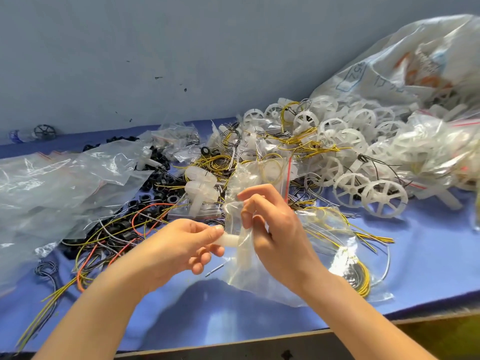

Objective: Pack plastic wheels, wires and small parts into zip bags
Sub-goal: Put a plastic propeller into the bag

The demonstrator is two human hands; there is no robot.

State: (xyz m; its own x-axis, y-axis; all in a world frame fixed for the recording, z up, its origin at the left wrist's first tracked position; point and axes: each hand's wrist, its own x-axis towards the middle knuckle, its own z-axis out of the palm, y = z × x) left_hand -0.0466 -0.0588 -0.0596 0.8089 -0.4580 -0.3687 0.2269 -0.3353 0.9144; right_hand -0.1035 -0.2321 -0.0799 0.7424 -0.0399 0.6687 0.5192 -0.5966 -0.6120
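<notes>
My right hand (275, 229) grips the mouth of a clear zip bag (259, 279) held above the blue table. My left hand (187, 242) pinches a white plastic part (231, 240) whose far end sits inside the bag's opening. White spoked plastic wheels (384, 198) lie in a heap at the right. Yellow, black and orange wires (145, 219) are tangled across the middle of the table. Small black rings (161, 183) lie among the wires.
Empty clear zip bags (52, 188) are piled at the left. A big clear sack (405, 63) of white parts leans on the wall at the back right. Filled zip bags (441, 152) lie at the right. The table's front edge (259, 344) runs below my arms.
</notes>
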